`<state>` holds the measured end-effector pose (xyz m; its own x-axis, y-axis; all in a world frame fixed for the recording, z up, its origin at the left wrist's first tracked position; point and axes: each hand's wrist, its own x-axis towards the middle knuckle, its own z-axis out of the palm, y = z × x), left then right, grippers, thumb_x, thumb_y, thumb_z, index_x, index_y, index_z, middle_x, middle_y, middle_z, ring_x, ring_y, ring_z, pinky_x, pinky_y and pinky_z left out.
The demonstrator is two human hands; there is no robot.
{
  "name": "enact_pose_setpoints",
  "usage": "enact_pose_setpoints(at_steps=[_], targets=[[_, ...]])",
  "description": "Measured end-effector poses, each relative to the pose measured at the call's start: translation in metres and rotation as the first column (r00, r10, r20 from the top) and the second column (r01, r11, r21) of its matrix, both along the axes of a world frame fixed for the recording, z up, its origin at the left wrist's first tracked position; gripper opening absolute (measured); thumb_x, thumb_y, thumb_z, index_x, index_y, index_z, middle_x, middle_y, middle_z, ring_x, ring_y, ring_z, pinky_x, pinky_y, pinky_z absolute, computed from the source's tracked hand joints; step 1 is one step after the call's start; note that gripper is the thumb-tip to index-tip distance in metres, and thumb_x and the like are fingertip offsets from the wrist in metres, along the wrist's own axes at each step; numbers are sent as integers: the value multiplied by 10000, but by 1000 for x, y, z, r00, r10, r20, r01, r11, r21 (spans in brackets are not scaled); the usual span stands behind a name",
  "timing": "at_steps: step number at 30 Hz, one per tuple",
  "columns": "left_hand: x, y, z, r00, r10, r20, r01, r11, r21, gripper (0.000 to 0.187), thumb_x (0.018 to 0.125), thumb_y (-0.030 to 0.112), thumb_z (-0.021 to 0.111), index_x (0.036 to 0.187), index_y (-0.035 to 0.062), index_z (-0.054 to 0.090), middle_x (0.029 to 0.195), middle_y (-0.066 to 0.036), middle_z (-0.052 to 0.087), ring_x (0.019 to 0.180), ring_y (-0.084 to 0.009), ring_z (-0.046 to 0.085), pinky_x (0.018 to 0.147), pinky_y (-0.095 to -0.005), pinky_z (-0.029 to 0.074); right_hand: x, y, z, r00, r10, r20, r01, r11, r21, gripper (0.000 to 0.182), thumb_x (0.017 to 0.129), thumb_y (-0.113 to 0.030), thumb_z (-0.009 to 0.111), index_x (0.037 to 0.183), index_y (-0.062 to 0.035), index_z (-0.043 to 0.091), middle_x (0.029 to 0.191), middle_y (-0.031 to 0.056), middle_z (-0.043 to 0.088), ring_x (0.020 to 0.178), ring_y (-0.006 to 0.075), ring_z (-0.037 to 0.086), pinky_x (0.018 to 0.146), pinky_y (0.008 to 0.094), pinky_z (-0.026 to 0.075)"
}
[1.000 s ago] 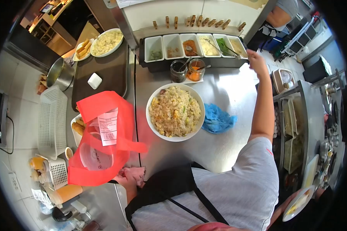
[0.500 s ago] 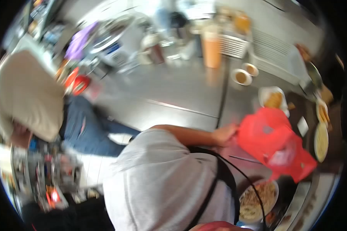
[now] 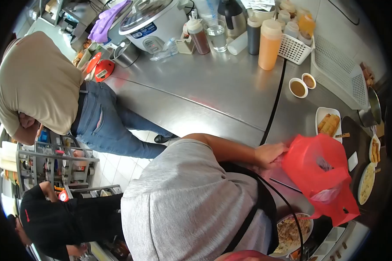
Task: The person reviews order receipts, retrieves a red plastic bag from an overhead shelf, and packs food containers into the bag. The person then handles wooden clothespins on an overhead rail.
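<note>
My left hand (image 3: 271, 154) is closed on the gathered edge of a red plastic bag (image 3: 311, 161), at the end of my bare forearm. The bag is puffed out, and something pale shows through its lower part; the contents cannot be made out. My right hand does not show. Just above the bag is a white dish of golden rolls (image 3: 329, 124). Below it lies a plate of shredded food (image 3: 294, 232), partly behind my body and a black cord.
Sauce cups (image 3: 298, 88), an orange bottle (image 3: 270, 45), a white basket (image 3: 339, 71) and a rice cooker (image 3: 150, 26) stand along the steel counter (image 3: 196, 82). One person in beige (image 3: 43, 82) is at upper left, another in black (image 3: 69, 217) at lower left.
The view has shifted and sharpened, so the counter items appear farther right. The person in black shows more fully. My left hand still grips the bag, whose shape has changed slightly.
</note>
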<state>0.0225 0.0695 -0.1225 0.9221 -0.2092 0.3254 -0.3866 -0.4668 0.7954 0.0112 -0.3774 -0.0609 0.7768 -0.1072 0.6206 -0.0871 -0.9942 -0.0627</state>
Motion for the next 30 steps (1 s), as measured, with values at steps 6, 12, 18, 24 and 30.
enact_pose_setpoints(at_steps=[6, 12, 18, 24, 30], targets=[[-5, 7, 8, 998, -11, -58, 7, 998, -59, 527, 587, 102, 551, 1076, -3, 384, 925, -160, 443, 865, -327, 457, 729, -377, 396, 9, 11, 4, 1000, 3, -27, -5, 999, -54, 202, 743, -241, 451, 818, -99, 574, 695, 103, 552, 599, 183, 535, 524, 300, 407], [-9, 9, 8, 997, 27, 72, -18, 993, -121, 467, 599, 97, 561, 1021, 5, 384, 912, -146, 439, 842, -317, 473, 698, -380, 410, 18, 30, 11, 1000, -4, -26, 2, 996, -86, 198, 745, -257, 446, 816, -116, 565, 700, 90, 545, 595, 179, 526, 514, 298, 400], [-2, 14, 4, 983, -180, -46, 141, 884, -445, 361, 663, 106, 571, 967, -2, 409, 883, -130, 467, 742, -211, 517, 630, -317, 434, 25, 60, 19, 1000, 1, -27, -3, 997, -78, 193, 747, -273, 441, 814, -133, 556, 704, 77, 538, 592, 175, 517, 503, 297, 393], [-61, 77, 79, 996, -90, -5, 67, 774, -630, 203, 736, 125, 540, 875, -4, 468, 819, -76, 508, 709, -123, 508, 602, -262, 423, 50, 119, 34, 994, 113, 13, -112, 992, -52, 189, 748, -290, 437, 812, -150, 547, 709, 63, 531, 588, 171, 509, 493, 295, 386], [-199, 147, 212, 980, -132, 146, 197, 704, -683, 227, 822, 146, 441, 648, 11, 497, 574, -51, 496, 585, -131, 536, 544, -256, 404, 47, 189, 49, 968, 228, 102, -229, 973, -7, 185, 750, -306, 432, 810, -167, 539, 713, 50, 524, 584, 167, 500, 483, 293, 379]])
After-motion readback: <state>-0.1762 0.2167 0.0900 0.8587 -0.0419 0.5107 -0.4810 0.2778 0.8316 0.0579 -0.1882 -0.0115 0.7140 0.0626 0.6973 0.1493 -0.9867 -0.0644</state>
